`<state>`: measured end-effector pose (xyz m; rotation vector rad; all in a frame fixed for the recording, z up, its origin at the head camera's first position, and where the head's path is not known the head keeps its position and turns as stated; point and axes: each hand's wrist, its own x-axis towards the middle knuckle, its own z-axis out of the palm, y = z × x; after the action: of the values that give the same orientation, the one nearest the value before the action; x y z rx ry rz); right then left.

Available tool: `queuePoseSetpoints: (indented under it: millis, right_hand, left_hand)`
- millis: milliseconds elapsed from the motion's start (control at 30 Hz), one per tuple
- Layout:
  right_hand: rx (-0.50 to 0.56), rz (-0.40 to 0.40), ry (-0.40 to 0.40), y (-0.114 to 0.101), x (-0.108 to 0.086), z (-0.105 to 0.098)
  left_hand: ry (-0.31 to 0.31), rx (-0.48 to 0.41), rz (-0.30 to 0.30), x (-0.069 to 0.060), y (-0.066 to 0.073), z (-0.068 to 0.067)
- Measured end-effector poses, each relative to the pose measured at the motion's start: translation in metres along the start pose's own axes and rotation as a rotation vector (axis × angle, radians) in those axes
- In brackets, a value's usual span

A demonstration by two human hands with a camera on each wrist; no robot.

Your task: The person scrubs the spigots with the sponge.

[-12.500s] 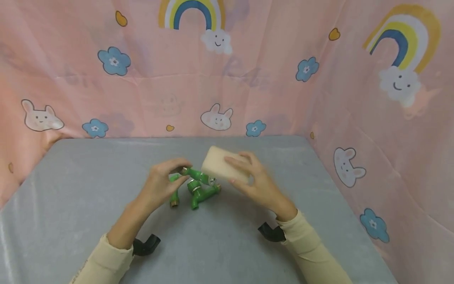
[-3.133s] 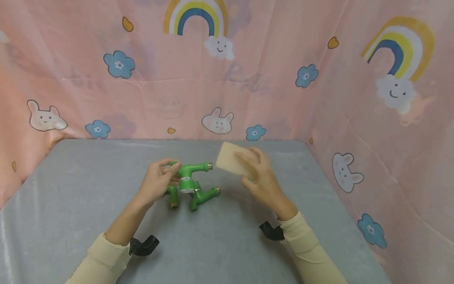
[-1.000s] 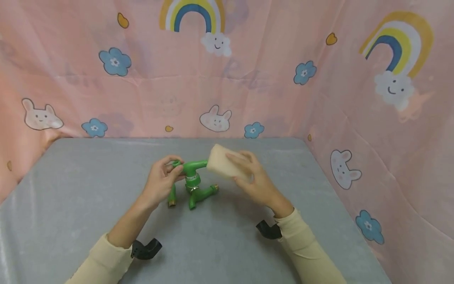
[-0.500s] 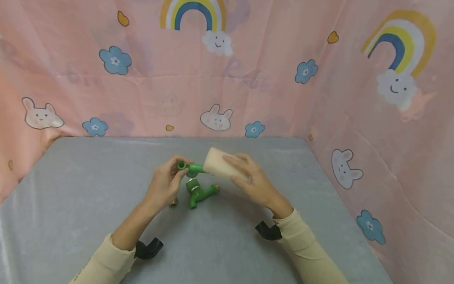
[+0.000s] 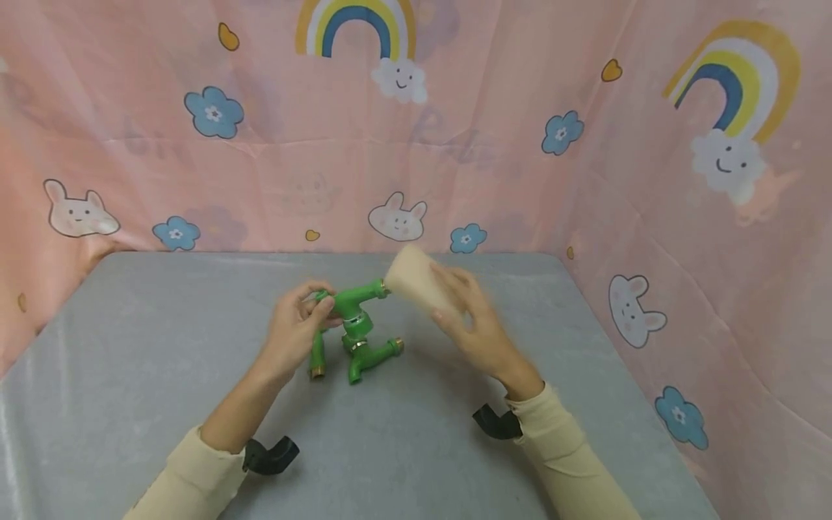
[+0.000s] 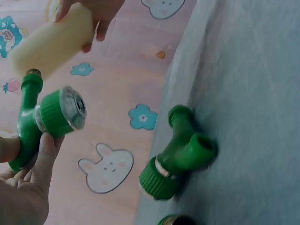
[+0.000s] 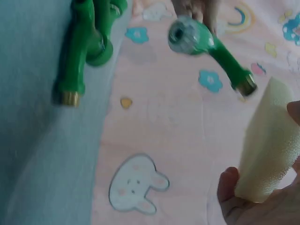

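Note:
My left hand grips a green plastic tap by its spout end, above the table. Its brass-threaded inlet points right, and the round green collar with its silvery end faces down. My right hand holds a cream sponge block between thumb and fingers. In the right wrist view a small gap separates the sponge from the tap's threaded tip. Below the held tap, a second green tap lies on the table. A third tap sits left of it, partly hidden by my left hand.
The grey-covered table ends at a pink printed curtain behind, and another stretch of it hangs on the right. Black curved pieces stick out by both wrists.
Half a second ago the sponge covered the held tap's inlet end. The sponge has since moved up and right, and the tap has turned, its inlet tilting up and its collar showing below.

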<state>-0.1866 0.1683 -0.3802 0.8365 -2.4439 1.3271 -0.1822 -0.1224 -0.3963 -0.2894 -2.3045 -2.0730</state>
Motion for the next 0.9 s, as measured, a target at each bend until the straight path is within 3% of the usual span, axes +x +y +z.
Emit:
queuePoseSetpoints:
  millis: [167,367,500,633,767,900]
  right_hand:
    - [0.014,-0.122,0.002,-0.008,0.000,0.016]
    - [-0.007,-0.067,-0.010,-0.003,-0.001,0.018]
    - [-0.047,-0.067,0.050,0.002,-0.002,0.016]
    - [-0.111,-0.232,0.158,0.001,-0.002,0.020]
    - [-0.310,-0.428,0.223,-0.004,-0.002,0.028]
    - [-0.478,-0.474,0.232,-0.006,-0.002,0.030]
  left_hand:
    - [-0.105,-0.150,-0.137,-0.002,0.001,0.002]
    - [-0.158,-0.297,-0.244,0.000,0.000,-0.004]
    - [-0.165,-0.390,-0.292,-0.001,0.000,-0.008]
    - [-0.177,-0.502,-0.335,-0.001,-0.001,-0.005]
    - [-0.204,-0.516,-0.356,-0.001,0.000,-0.001]
    - [-0.187,-0.462,-0.363,-0.001,0.001,0.000]
